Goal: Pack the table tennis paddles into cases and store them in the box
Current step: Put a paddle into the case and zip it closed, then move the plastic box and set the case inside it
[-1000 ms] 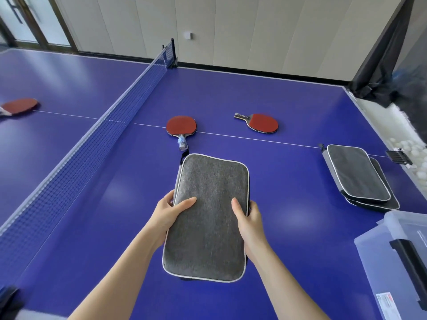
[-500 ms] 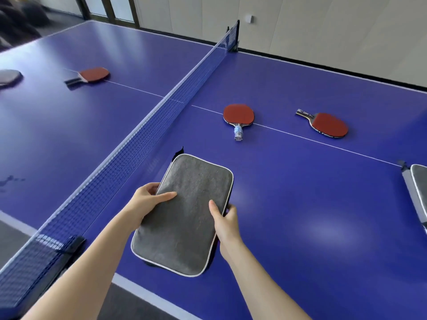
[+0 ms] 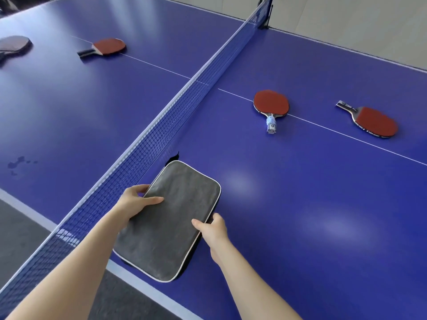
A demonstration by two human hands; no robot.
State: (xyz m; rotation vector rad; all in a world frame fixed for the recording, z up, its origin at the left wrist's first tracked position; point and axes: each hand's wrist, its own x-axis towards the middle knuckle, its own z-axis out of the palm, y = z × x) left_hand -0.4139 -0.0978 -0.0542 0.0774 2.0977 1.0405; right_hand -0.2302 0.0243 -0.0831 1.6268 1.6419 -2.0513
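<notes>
A grey paddle case (image 3: 168, 218) with white piping is held flat just above the near edge of the blue table (image 3: 300, 192), close to the net. My left hand (image 3: 136, 199) grips its left long edge, thumb on top. My right hand (image 3: 211, 229) grips its right edge the same way. Two red paddles lie beyond it on this side of the net: one (image 3: 270, 105) with a taped handle, another (image 3: 372, 121) farther right. Across the net lie a third red paddle (image 3: 106, 46) and a dark paddle (image 3: 12, 46) at the left border.
The net (image 3: 175, 118) runs diagonally from the near left to the far right, right beside the case. Dark floor (image 3: 20, 227) shows below the table edge at the left. A wall (image 3: 346, 19) stands behind the table.
The view has swung left, so the stacked cases and the plastic box at the right have left the frame. The case, still held by both hands, has shifted toward the net.
</notes>
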